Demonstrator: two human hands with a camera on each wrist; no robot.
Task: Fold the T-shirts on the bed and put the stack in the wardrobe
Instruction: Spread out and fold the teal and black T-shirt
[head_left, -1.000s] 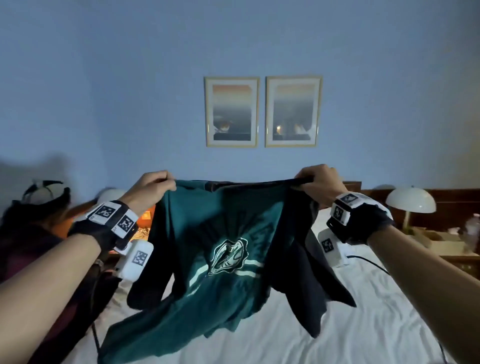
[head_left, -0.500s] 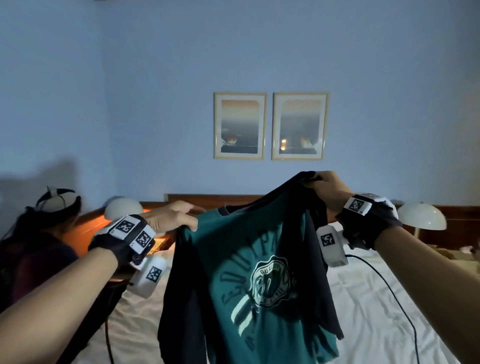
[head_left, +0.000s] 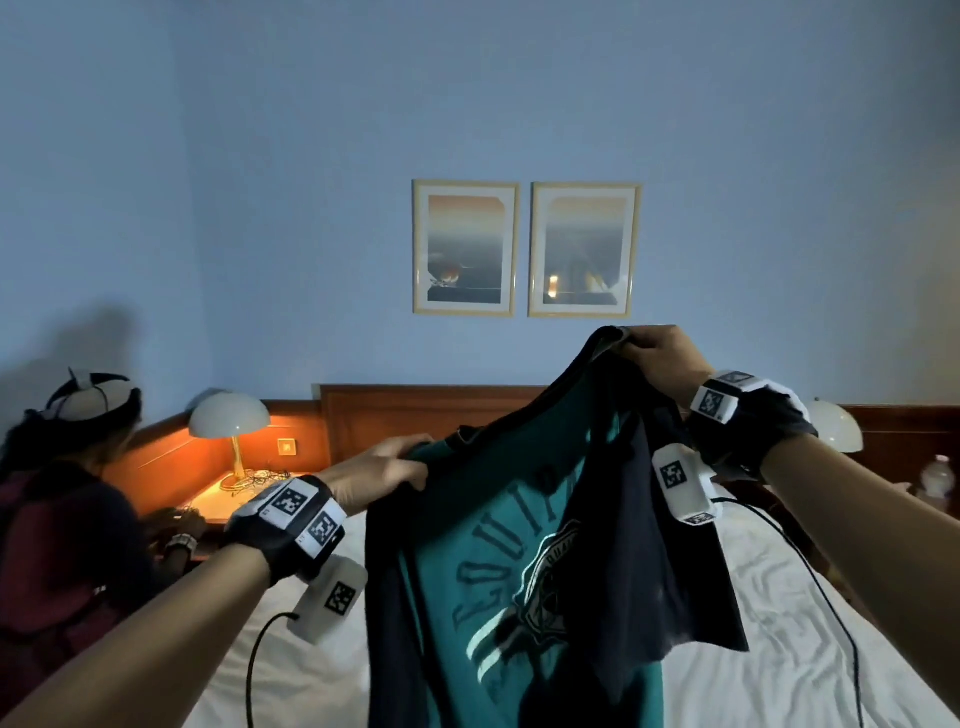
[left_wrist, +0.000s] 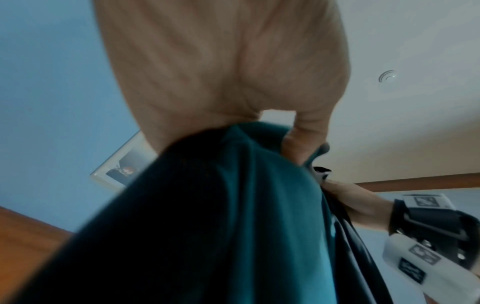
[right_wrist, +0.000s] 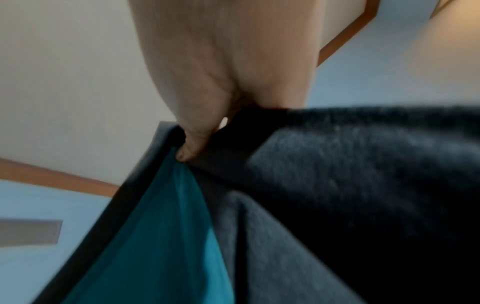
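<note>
A teal T-shirt (head_left: 483, 587) with dark navy sleeves and a pale crest print hangs in the air over the white bed (head_left: 810, 649). My left hand (head_left: 382, 470) grips its left shoulder at chest height. Higher up, my right hand (head_left: 657, 351) pinches the other shoulder, so the shirt hangs tilted with its right side raised. The left wrist view shows the teal cloth (left_wrist: 259, 205) bunched under my curled fingers (left_wrist: 298, 148). In the right wrist view my thumb (right_wrist: 194, 148) presses the navy sleeve (right_wrist: 363, 185) beside the teal body. No wardrobe is in view.
Another person (head_left: 67, 499) with a head-worn camera bends at the lit bedside table (head_left: 223, 499) on the left, by a dome lamp (head_left: 228, 415). A wooden headboard (head_left: 415, 421) and two framed pictures (head_left: 524, 249) are ahead. At the right stand a second lamp (head_left: 836, 426) and a bottle (head_left: 937, 478).
The shirt went from spread level to tilted: my right hand rose and my left hand dropped. The body now hangs straight down, and the view has lifted toward the wall.
</note>
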